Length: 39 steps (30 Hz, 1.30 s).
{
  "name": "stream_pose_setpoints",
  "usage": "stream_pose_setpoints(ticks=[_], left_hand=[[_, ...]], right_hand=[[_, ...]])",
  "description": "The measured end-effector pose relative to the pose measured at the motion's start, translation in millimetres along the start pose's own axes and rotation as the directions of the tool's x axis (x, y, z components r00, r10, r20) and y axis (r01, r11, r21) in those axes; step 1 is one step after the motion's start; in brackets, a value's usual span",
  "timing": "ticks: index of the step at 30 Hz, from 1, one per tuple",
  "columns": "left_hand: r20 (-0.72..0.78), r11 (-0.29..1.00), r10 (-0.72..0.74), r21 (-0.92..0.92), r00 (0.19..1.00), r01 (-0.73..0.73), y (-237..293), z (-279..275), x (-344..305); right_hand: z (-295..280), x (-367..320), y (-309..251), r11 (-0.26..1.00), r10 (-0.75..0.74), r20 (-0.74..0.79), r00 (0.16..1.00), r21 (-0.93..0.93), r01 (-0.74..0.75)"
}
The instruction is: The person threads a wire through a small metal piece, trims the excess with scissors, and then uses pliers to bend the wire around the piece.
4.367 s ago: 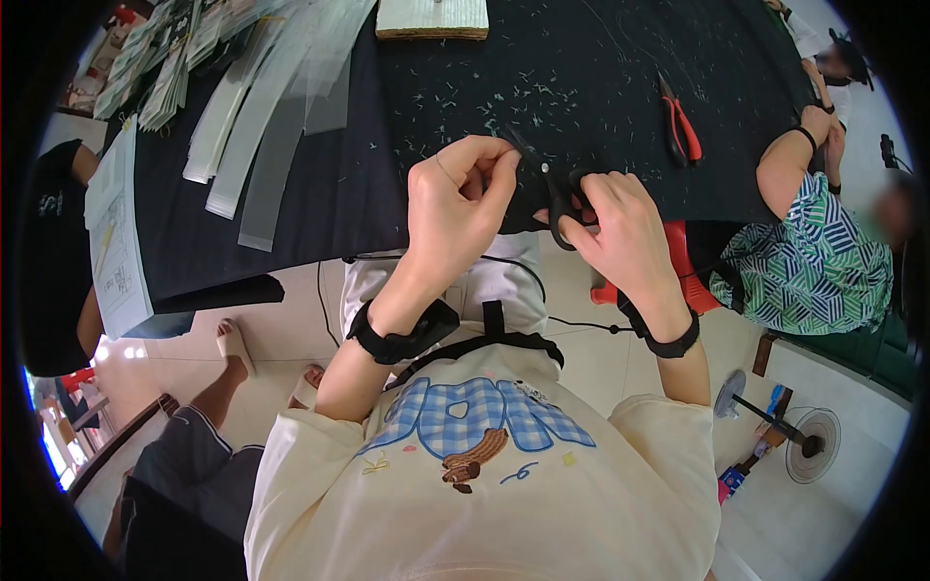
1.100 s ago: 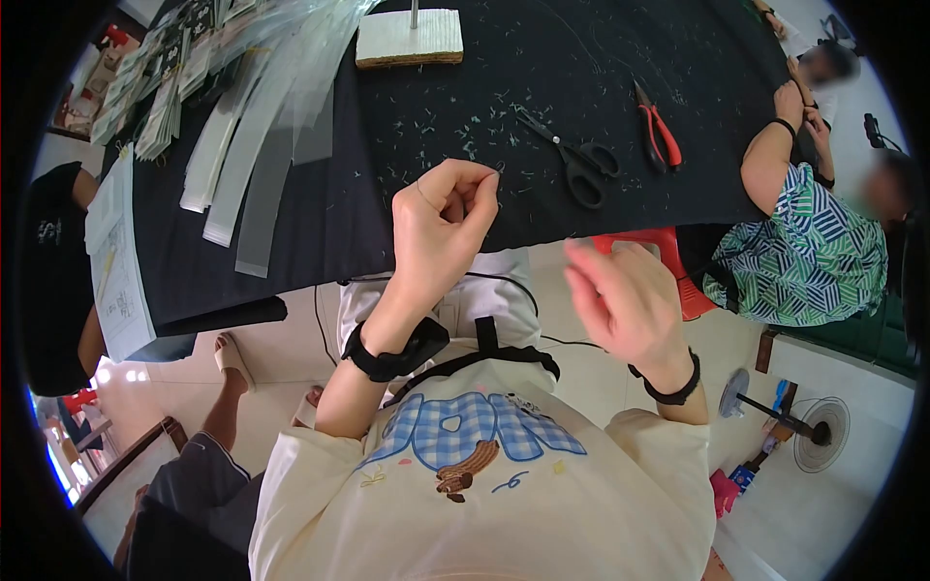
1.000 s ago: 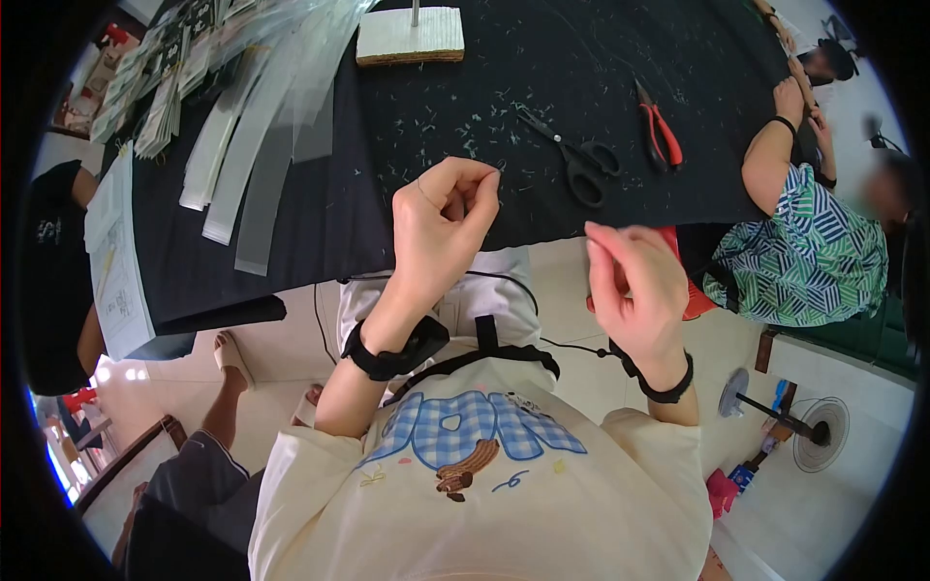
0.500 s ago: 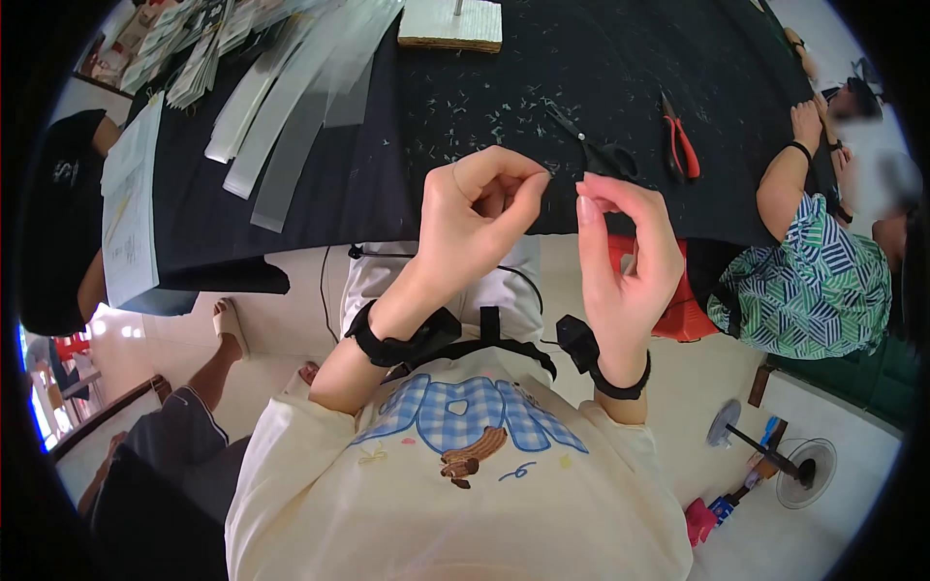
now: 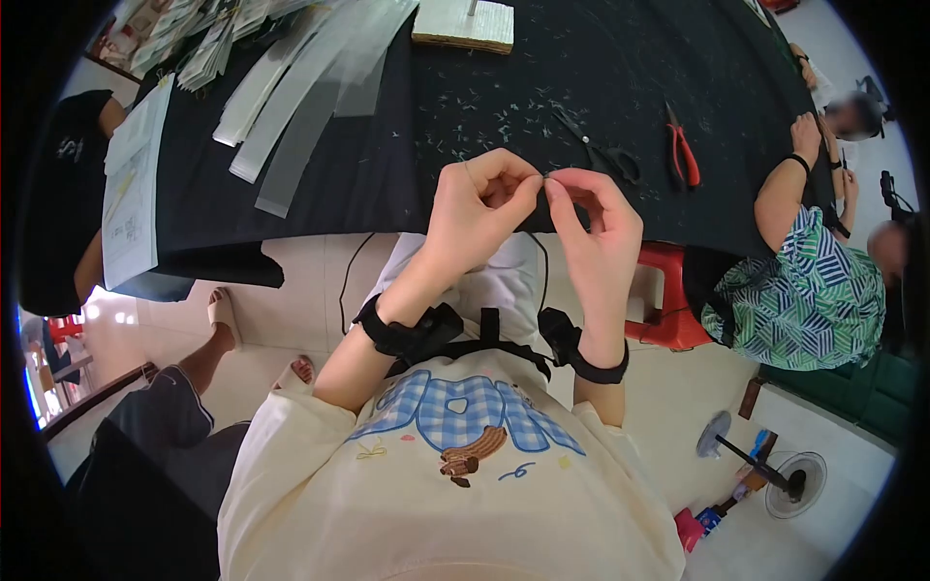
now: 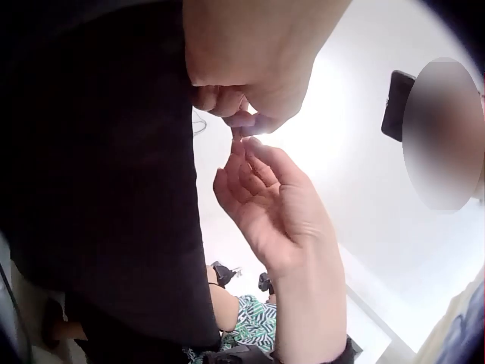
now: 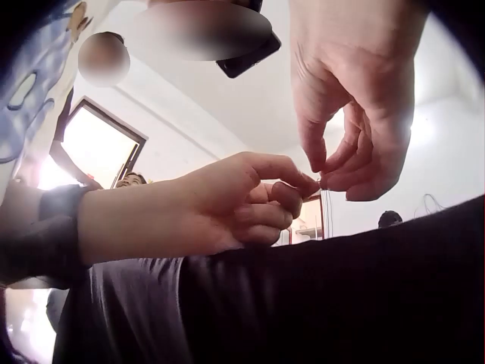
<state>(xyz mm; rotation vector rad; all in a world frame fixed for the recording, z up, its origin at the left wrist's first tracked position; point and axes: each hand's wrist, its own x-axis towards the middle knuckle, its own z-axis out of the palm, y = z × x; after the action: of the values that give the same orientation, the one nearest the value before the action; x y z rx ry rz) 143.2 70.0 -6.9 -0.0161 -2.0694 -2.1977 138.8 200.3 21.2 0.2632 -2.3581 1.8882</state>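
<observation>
In the head view my left hand (image 5: 484, 208) pinches a tiny dark bit (image 5: 545, 176) between thumb and forefinger, in front of the table's near edge. My right hand (image 5: 601, 228) brings thumb and forefinger together on the same bit, so both hands' fingertips meet. The bit is too small to tell its kind. Seen from the left wrist, the right hand (image 6: 276, 212) has its other fingers loosely bent. From the right wrist, the left hand (image 7: 227, 201) keeps its other fingers curled under. Just beyond the hands, black scissors (image 5: 610, 160) lie on the dark cloth, slightly spread.
Red-handled pliers (image 5: 682, 150) lie right of the scissors. Small greenish clippings (image 5: 504, 121) are scattered over the black tablecloth (image 5: 339, 194). A white block (image 5: 465, 27) with a metal rod stands at the back. Clear plastic strips (image 5: 300, 126) and a paper sheet (image 5: 136, 194) lie left. Another person sits at right.
The right hand has set the scissors down on the cloth, then moved left and up to meet the left fingertips. The left hand has kept its pinch throughout.
</observation>
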Motion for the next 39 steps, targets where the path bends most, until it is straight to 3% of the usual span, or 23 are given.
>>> stream_pose_setpoints(ticks=[11,17,23,31,38,39], left_hand=[[0.081,0.997,-0.037,0.066,0.996,0.032,0.1,-2.2,2.6],[0.117,0.997,-0.063,0.054,0.991,0.057,2.2,-6.6,1.0],[0.168,0.996,-0.086,0.007,0.982,0.087,-1.9,-10.1,1.0],[0.122,0.994,-0.034,-0.095,0.992,0.046,-6.6,-7.0,2.5],[0.108,0.998,-0.017,-0.051,0.994,0.023,-8.1,-5.3,2.6],[0.174,0.997,-0.077,0.001,0.982,0.078,-5.1,-9.3,2.5]], right_hand=[[0.6,-0.6,6.2,0.995,0.093,-0.04,0.995,0.03,-0.092],[1.9,-2.7,4.4,0.993,0.104,0.007,0.995,-0.057,-0.103],[1.8,-3.8,5.0,0.992,0.123,-0.034,0.992,-0.001,-0.124],[0.2,-10.8,12.2,0.954,0.138,-0.018,0.99,0.271,-0.128],[-1.6,-12.2,10.8,0.97,0.152,-0.009,0.988,0.195,-0.147],[-0.9,-12.5,9.8,0.962,0.166,-0.007,0.986,0.22,-0.16]])
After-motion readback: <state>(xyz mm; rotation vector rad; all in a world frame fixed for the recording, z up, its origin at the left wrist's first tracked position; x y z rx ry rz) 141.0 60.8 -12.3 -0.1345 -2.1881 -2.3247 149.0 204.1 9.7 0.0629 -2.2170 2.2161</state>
